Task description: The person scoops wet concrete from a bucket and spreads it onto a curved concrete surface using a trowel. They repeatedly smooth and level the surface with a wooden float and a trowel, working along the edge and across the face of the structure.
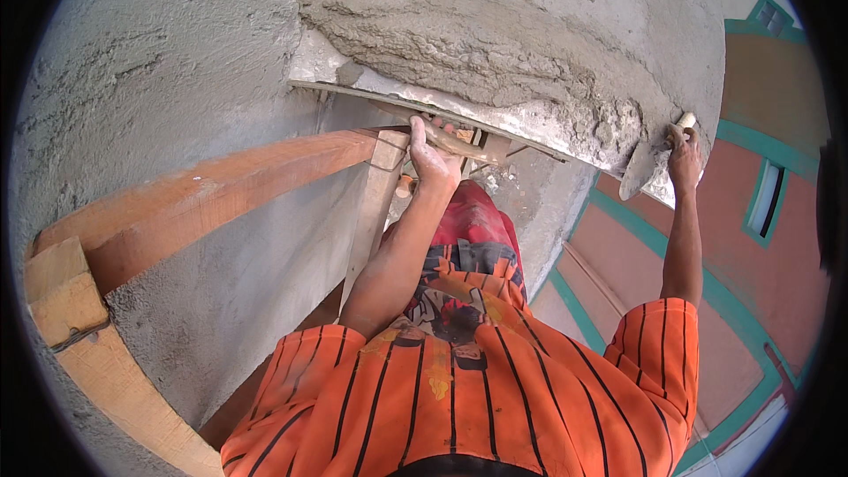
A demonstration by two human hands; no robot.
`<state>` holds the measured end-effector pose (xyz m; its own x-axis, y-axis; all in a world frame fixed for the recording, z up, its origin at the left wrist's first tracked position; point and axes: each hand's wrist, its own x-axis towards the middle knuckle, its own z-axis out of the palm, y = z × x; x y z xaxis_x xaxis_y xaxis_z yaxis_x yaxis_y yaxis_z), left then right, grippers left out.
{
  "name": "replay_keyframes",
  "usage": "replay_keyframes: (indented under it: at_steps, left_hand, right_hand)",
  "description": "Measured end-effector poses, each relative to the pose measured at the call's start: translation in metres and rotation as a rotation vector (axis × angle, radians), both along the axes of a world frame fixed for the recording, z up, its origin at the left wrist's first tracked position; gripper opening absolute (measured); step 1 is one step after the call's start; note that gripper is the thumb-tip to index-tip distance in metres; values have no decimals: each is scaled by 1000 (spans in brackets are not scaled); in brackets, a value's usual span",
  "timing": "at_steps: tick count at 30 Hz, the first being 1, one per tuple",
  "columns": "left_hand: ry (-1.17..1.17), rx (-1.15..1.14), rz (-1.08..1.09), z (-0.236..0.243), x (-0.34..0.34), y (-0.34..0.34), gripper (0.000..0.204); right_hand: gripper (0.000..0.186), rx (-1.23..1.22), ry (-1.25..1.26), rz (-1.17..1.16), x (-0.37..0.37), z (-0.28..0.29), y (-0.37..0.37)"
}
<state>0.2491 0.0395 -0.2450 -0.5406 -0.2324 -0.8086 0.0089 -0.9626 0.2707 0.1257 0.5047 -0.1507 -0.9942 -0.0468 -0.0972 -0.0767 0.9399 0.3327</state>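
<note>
My left hand (433,155) is closed round the curved wooden handle of a long plastering float (521,143). The float appears almost edge-on, lying along the lower edge of the fresh mortar (459,49) on the wall. Out to the right, my right hand (685,159) grips a pointing trowel (642,168) by its pale handle. Its grey blade hangs beside the right end of the mortar, next to a bare whitish strip. The float's face is hidden, and so are parts of my left fingers.
A wooden beam (221,190) runs from the left toward my left hand, meeting an upright post (375,203) there. Tied timber (66,300) stands at lower left by a rough grey wall (159,71). Beyond my right arm is a pinkish building with green bands (609,252), lower down.
</note>
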Motion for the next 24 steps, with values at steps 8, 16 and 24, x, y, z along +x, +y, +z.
replay_keyframes:
  at_steps: [8,16,24]
  left_hand:
    - [51,59,135,-14,3,1,44]
    - [54,28,164,-13,-1,-4,43]
    - [126,55,114,-22,4,-6,40]
  right_hand:
    - [34,-90,8,-99,4,44,-39]
    - [40,-195,116,-1,38,100,-31]
    - [23,-623,-335,-42,90,96,-156]
